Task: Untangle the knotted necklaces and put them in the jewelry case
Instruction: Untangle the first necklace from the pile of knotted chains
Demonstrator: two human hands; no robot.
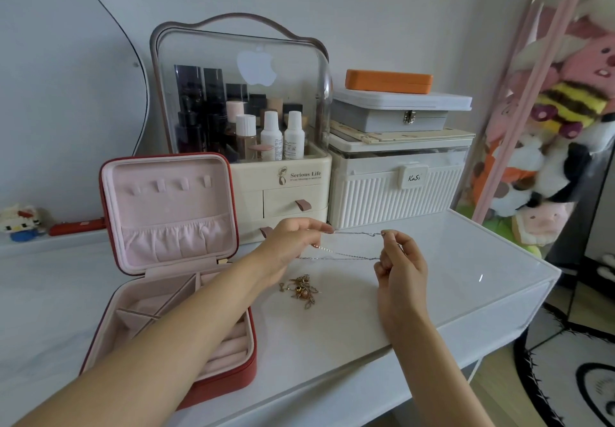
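Note:
A thin silver necklace (354, 234) is stretched in the air between my two hands above the white table. My left hand (293, 243) pinches its left end with the fingertips. My right hand (401, 267) pinches the right end, fingers curled. A second strand of the silver chain (339, 255) sags lower between the hands. A tangled heap of gold necklaces (301, 290) lies on the table below. The red jewelry case (233, 373) stands open at the left, with pink lining and its lid (166, 210) upright; my left forearm crosses over its tray.
A clear-lidded cosmetics organiser (279, 187) and a ribbed white storage box (399, 190) with stacked boxes stand behind the hands. The white table's (466, 280) front-right edge is close. Plush toys (549, 160) hang at the right. A small toy figure (20, 222) sits far left.

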